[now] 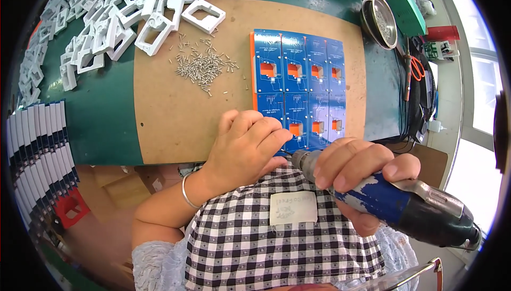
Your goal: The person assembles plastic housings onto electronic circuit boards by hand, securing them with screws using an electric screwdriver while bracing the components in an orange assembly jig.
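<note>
My right hand is wrapped round a blue and black power screwdriver, its paint worn and a metal lever on its side. The tool slants up to the left, its bit end by the near edge of a blue circuit board panel. My left hand lies over the panel's near left corner, fingers curled and closed beside the bit. Whatever its fingertips hold, if anything, is hidden. Orange shows under the panel's left edge and through its cutouts. Left of the panel is a loose pile of small silver screws.
The panel and screws lie on a brown board on a green table. White plastic frames are heaped at the far left. A metal bowl, a green box and orange-handled scissors are at right. White-edged parts stand in rows at left.
</note>
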The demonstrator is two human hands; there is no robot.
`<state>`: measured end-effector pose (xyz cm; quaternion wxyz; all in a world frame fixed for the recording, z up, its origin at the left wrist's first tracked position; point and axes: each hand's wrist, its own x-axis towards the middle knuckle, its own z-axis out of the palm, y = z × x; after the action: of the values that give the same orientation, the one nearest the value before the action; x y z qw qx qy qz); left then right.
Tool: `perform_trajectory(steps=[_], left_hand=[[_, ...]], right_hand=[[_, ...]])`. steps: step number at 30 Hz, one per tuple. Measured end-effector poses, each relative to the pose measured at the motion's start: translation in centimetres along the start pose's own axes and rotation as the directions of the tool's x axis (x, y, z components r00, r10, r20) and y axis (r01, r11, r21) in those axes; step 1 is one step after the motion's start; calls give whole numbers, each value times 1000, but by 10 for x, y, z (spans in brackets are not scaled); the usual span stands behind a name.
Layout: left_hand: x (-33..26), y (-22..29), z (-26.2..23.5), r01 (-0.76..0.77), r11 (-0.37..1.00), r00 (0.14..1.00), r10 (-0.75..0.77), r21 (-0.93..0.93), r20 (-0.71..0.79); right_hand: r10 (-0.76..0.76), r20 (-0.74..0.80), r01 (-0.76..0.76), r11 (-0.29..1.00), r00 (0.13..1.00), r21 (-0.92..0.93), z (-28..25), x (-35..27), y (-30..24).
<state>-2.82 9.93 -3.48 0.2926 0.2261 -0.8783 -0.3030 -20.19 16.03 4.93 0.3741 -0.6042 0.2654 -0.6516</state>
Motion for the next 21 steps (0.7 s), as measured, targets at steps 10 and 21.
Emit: perform_trajectory(steps=[10, 21], left_hand=[[1, 2, -3, 3, 999, 1000, -4, 40, 29], [2, 6, -2, -18, 1000, 999, 18, 8, -28]], right_hand=[[12, 56, -14, 999, 998, 37, 0, 4, 8], [263, -416, -189, 959, 870, 209, -24, -1, 14]])
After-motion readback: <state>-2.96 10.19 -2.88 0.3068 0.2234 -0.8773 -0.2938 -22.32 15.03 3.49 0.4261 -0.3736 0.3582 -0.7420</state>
